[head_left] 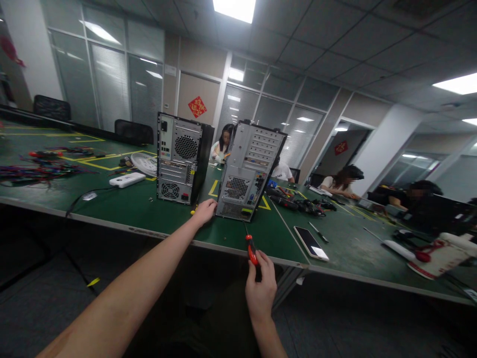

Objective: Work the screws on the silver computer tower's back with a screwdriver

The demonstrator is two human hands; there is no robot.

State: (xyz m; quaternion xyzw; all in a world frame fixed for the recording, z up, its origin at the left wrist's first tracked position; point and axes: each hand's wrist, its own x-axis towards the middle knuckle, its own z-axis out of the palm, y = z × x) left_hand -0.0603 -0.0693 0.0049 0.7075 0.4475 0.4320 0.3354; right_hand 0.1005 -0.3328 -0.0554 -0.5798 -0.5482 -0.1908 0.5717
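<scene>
A grey metal computer case (236,169) stands on the green table with its ported back toward me, looking tilted in this view. My left hand (204,212) is closed against its lower left edge, with part of the fingers hidden. In my right hand (261,281) is a screwdriver (251,248) with a red and black handle, gripped by thumb and fingers. Its shaft points up at the bottom edge of the case; whether the tip touches a screw is too small to tell. A second computer case (179,159) stands upright just to the left.
A white power strip (127,180), a white basket (144,163) and bundled cables (37,171) lie left. On the right are a phone (310,242), a pen (318,232), black cables (298,203) and a cream bag-like item (441,254). Several people sit across the table.
</scene>
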